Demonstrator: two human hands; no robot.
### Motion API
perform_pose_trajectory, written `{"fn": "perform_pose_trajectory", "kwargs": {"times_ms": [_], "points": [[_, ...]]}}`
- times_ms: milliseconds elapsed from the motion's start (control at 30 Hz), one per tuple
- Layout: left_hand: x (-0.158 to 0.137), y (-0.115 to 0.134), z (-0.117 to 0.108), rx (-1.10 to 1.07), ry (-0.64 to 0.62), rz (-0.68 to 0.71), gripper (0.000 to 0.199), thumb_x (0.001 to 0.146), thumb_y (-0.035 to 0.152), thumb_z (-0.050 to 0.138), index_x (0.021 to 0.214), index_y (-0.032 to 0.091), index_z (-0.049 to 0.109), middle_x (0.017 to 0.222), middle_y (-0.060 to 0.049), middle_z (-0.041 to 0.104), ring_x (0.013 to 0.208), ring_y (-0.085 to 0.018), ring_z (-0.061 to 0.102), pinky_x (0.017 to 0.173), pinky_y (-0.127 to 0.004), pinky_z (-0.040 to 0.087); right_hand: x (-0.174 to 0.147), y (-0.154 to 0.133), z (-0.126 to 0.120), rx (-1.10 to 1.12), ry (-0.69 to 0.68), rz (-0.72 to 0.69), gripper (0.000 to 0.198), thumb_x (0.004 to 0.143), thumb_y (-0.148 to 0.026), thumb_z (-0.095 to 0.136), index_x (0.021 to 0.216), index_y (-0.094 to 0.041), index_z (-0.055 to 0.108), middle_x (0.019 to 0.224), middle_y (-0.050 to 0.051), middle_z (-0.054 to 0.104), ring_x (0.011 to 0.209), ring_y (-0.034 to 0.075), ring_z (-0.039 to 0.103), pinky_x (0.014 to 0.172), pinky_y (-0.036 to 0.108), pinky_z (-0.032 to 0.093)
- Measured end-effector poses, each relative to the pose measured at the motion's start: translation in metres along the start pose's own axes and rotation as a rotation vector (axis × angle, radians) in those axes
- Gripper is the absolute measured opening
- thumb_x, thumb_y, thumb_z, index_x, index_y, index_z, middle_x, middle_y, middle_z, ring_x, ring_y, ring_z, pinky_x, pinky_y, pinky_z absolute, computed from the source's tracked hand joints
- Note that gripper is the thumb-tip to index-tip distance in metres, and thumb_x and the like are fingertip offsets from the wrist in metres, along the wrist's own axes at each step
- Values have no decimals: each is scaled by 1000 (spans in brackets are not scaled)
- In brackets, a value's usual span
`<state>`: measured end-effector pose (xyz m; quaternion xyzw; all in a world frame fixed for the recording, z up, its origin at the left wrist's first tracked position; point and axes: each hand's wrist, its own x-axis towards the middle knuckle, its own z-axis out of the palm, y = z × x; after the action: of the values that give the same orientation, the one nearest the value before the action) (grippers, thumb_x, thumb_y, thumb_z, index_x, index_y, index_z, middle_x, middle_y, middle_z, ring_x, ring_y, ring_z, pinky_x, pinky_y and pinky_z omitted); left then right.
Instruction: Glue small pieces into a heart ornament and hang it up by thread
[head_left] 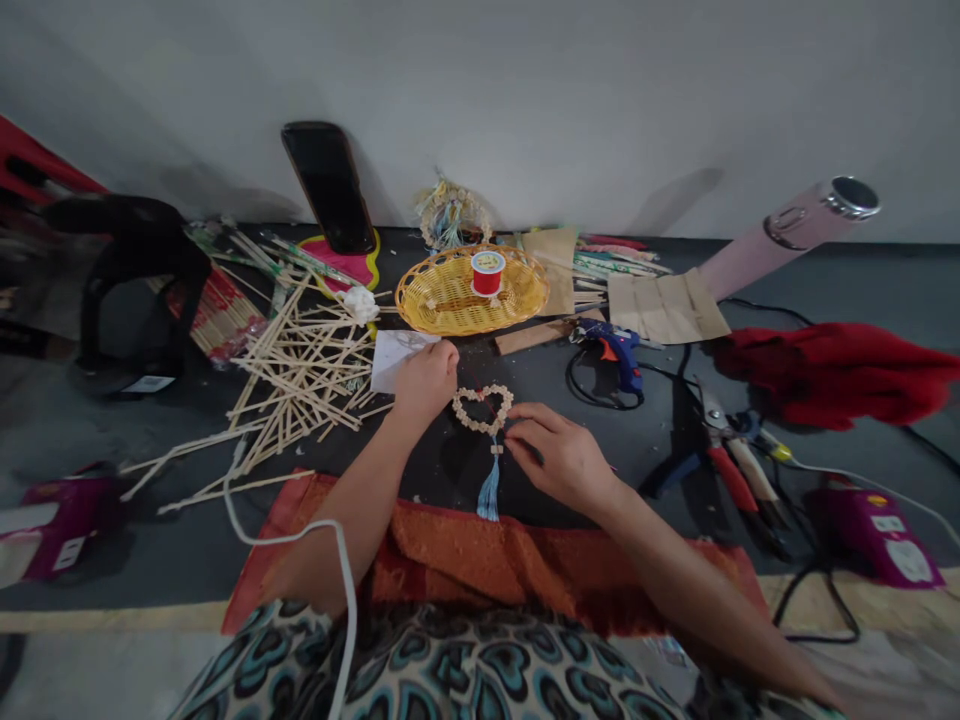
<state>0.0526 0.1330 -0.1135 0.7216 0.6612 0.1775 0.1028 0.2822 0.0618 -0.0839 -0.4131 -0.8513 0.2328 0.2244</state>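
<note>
A heart-shaped ornament point(456, 408) of small pale wooden pieces lies on the dark table, with a small pale bead and a light blue tassel point(489, 488) below it. A fine red thread point(491, 408) shows at the heart's top notch and across its opening, running toward my hands. My left hand point(426, 382) is closed above the heart's upper left, beside a white paper point(390, 360). Just right of the heart, my right hand point(564, 458) has its thumb and fingers bent in a pinch. The thread's ends at my fingertips are too thin to follow clearly.
A yellow wicker basket point(420, 318) holds a red thread spool point(487, 275). Loose wooden sticks point(300, 385) spread leftward. A blue glue gun point(619, 355), pliers point(724, 450), red cloth point(840, 375) and pink flask point(780, 240) lie right. A phone point(330, 190) leans behind; a white cable point(341, 560) crosses my left arm.
</note>
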Motion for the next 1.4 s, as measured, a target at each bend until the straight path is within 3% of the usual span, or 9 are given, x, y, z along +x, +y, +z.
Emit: {"fn": "perform_pose_trajectory", "kwargs": {"times_ms": [100, 267, 400, 500, 600, 700, 1033, 1267, 1400], "points": [[-2, 3, -2, -183, 2, -46, 14, 94, 28, 46, 92, 23, 58, 89, -5, 72, 80, -21, 68, 71, -30, 45, 8, 4, 3, 140, 51, 23, 9, 91, -20, 55, 93, -23, 64, 116, 8, 64, 104, 20, 64, 90, 34, 52], [-7, 11, 3, -612, -67, -77, 19, 99, 35, 36, 95, 22, 49, 85, -2, 73, 70, -14, 70, 66, -26, 48, 21, 8, 5, 406, 90, 142, 7, 91, -25, 57, 91, -22, 63, 116, 9, 65, 96, 18, 66, 78, 32, 54], [-8, 15, 7, -652, -104, -92, 20, 99, 39, 35, 97, 23, 48, 83, -1, 72, 63, -13, 69, 61, -24, 47, 29, 9, 7, 615, 102, 208, 12, 93, -31, 56, 90, -22, 62, 117, 9, 66, 104, 19, 64, 84, 33, 54], [-7, 16, 7, -602, -102, -83, 18, 98, 37, 39, 96, 23, 50, 82, 0, 72, 65, -13, 69, 62, -24, 48, 31, 8, 7, 721, 64, 184, 12, 95, -32, 54, 91, -22, 59, 117, 8, 66, 111, 20, 63, 89, 35, 53], [-6, 15, 8, -544, -76, -74, 13, 96, 32, 42, 94, 23, 51, 82, 0, 72, 68, -14, 70, 65, -26, 49, 28, 8, 7, 681, -19, 94, 9, 95, -29, 53, 95, -23, 60, 115, 7, 68, 120, 20, 59, 98, 39, 49], [-3, 11, 9, -487, -53, -61, 11, 95, 27, 43, 93, 22, 52, 82, -1, 72, 69, -14, 69, 67, -27, 49, 22, 6, 9, 574, -88, 37, 12, 95, -25, 52, 100, -23, 62, 110, 8, 69, 115, 20, 62, 96, 38, 50], [4, 5, 11, -297, -8, -36, 11, 90, 16, 44, 87, 22, 53, 76, -2, 70, 72, -19, 66, 69, -31, 45, 14, 4, 14, 415, -48, 43, 13, 94, -23, 52, 100, -23, 63, 106, 8, 70, 99, 19, 67, 86, 34, 53], [2, 5, 12, -349, -15, -70, 12, 89, 16, 45, 86, 22, 54, 75, -1, 70, 65, -17, 65, 66, -30, 46, 9, 1, 12, 363, -90, 71, 12, 94, -22, 51, 95, -24, 63, 101, 5, 72, 90, 17, 68, 80, 30, 52], [0, 4, 5, -475, -53, -52, 15, 92, 24, 44, 89, 22, 58, 78, -1, 71, 67, -15, 67, 65, -26, 48, 11, -1, 0, 375, -43, 39, 12, 93, -20, 52, 96, -24, 63, 108, 6, 70, 99, 18, 67, 86, 31, 51]]}}
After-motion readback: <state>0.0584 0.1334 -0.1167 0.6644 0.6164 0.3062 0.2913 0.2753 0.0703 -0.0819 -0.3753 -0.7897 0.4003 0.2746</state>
